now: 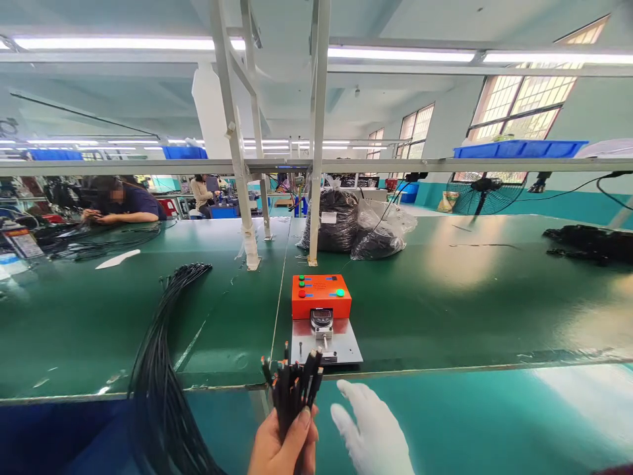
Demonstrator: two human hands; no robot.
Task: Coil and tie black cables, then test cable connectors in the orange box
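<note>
The left grip, a bare hand rising from the bottom edge, is closed firmly around a bunch of black cable ends, thumb across the front. The ends point upward and fan out slightly, some with coppery-orange tips, others with pale metal ones. They stand at the table's front edge, overlapping the view of a device just behind them.

To their right, the right grip, in a white glove, is empty, with its thumb well parted from its fingers. It is near the cable ends but apart from them.

The device is an orange box with green and red buttons on top. A silver metal plate extends from it toward the hands, carrying a small digital gauge.

Left of the device, a long bundle of black cables lies on the green table and drops over its front edge. Whether it joins the held bunch cannot be told.

Farther back are white metal posts, two clear plastic bags of dark material and, at far right, a black heap. At far left, a person in a dark top leans over more cables.
</note>
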